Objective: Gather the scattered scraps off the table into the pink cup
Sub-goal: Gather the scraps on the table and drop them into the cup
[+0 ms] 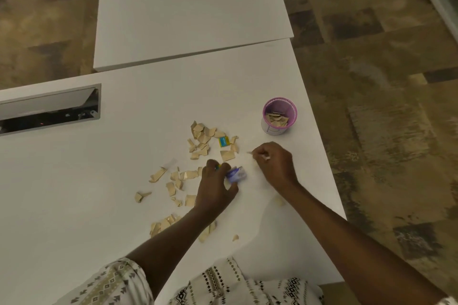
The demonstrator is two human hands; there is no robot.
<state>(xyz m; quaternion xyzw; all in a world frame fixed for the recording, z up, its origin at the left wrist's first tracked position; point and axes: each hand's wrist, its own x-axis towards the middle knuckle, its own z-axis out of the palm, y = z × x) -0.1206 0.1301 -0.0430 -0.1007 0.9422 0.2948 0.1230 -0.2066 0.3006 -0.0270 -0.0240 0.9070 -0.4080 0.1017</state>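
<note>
Step in hand: picking scraps off the white worktop to carry to the pink cup; judged partway through, since the cup already holds some tan pieces and many lie loose.
Pink cup: upright, right of centre in the frame, near the worktop's right edge, just above and right of the right hand.
Scraps: tan scraps cluster at centre, left of the cup; more scatter toward lower centre, some partly under the left forearm. A yellow-and-teal scrap sits at the cluster's right edge.
Left hand: at centre, fingers curled around a blue-and-white scrap; a bit of yellow-green shows by the knuckles, too small to identify.
Right hand: just right of the left, closed in a pinch on a small pale sliver whose end pokes out on the left.
Doing it well: I would fill each hand with several pieces before going to the cup, as it stands near enough for short trips. Release low over the rim, because light paper drifts. Sweeping the spread pieces into one pile first would likely save pinching each one.
Risk: the forearm could brush the lower scraps toward the near edge; the cup looks light and might tip if knocked.
Other: a recessed cable tray at the left edge stands open; scraps should stay away from it.
</note>
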